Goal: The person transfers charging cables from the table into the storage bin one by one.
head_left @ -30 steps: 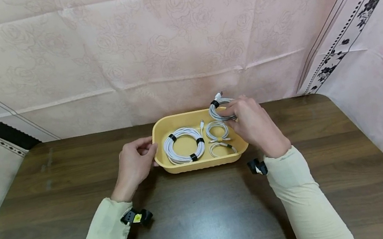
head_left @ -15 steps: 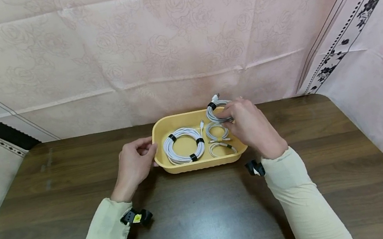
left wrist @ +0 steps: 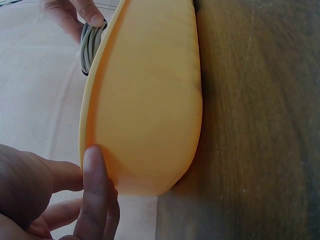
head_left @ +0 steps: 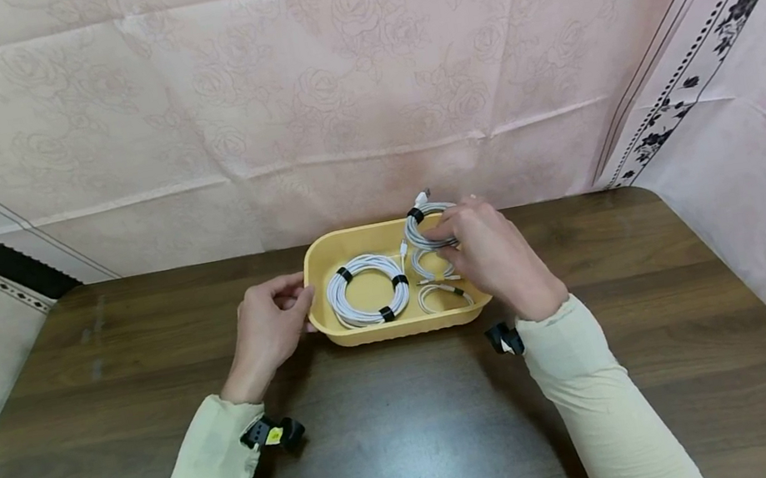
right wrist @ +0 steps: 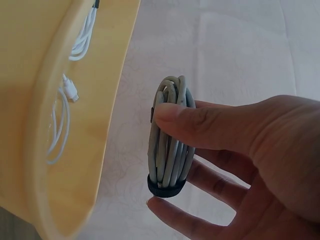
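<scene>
A yellow plastic tray [head_left: 398, 329] stands near the table's far edge. My left hand [head_left: 269, 330] grips its left end, thumb at the rim; the left wrist view shows fingers [left wrist: 94, 200] against the wall. My right hand [head_left: 496, 258] holds a coiled grey cable [right wrist: 170, 145] with a black strap, pinched between thumb and fingers, above the tray's back right part. A white plug sticks up from that coil. Inside the tray, a large white cable coil [head_left: 337, 302] with black ties lies left. Two smaller cable coils lie right, the upper partly hidden by the held cable.
The brown wooden table [head_left: 401, 439] extends toward me and to both sides. Right behind the tray hangs a pale pink patterned cloth [head_left: 331, 112], with further cloth at the left and right sides. Each wrist carries a small black camera [head_left: 274, 433].
My right hand has moved slightly left with the coiled grey cable, which now hangs over the upper small coil. My left hand and the tray have stayed in place.
</scene>
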Tool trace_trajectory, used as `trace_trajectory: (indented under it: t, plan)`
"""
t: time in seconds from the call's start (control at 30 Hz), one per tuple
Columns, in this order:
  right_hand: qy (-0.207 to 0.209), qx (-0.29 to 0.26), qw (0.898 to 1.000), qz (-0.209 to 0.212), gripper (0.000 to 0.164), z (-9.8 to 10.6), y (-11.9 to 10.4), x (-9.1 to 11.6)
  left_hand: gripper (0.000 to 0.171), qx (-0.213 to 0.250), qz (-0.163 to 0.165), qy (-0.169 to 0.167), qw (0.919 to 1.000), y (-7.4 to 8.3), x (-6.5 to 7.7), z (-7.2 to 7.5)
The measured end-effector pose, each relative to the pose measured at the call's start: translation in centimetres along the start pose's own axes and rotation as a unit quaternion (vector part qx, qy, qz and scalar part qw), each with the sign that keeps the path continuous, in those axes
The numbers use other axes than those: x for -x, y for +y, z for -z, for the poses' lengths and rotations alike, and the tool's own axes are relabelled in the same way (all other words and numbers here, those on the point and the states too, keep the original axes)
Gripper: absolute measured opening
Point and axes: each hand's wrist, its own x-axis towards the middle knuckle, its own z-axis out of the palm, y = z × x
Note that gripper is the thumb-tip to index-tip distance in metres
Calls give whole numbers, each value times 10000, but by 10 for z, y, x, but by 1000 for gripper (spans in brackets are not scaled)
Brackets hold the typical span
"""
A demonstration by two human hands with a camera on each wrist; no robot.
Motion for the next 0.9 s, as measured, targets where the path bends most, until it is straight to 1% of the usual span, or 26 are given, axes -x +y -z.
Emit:
trace_trajectory:
  t: [0.23,0.7,0.9]
  plan:
    - [-24,69,10000,26,27,-2,-3,-1,33,-5,0,9,10000,0,0,0]
    - [-146,-62,9999,5,28,-8,-11,0,33,-28,5,3,10000,1,0,0]
    - [-188,18,9998,117,28,-10,-12,-1,33,-46,9,11,10000,1,0,0]
